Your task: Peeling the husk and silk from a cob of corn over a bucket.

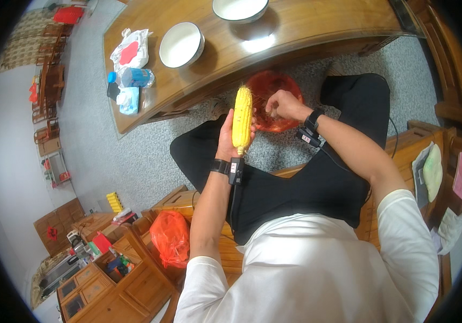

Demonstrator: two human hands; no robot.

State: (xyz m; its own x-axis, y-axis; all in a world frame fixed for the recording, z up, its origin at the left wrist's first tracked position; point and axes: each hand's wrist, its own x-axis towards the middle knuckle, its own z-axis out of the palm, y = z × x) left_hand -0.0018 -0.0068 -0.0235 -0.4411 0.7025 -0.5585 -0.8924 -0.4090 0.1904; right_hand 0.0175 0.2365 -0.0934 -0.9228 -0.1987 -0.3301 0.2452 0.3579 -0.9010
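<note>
A husked ear of yellow corn (242, 117) lies along the palm of my left hand (226, 139), its stem end towards my wrist. A few fine strands of silk cling to its far tip. My right hand (288, 105) hangs over a red plastic basin (280, 126) on the floor between my legs, its fingers curled downward. Thin brownish strands show in the basin near those fingertips. Whether the fingers pinch any of them is hidden.
Ahead stands a glass-topped wooden table (223, 52) with two white bowls (179, 45) (241, 9), a blue-capped plastic bottle (137, 77), a wipes pack (128, 101) and a white plastic package (131, 50). A red plastic bag (170, 238) rests on the wooden bench (227, 252) at my left.
</note>
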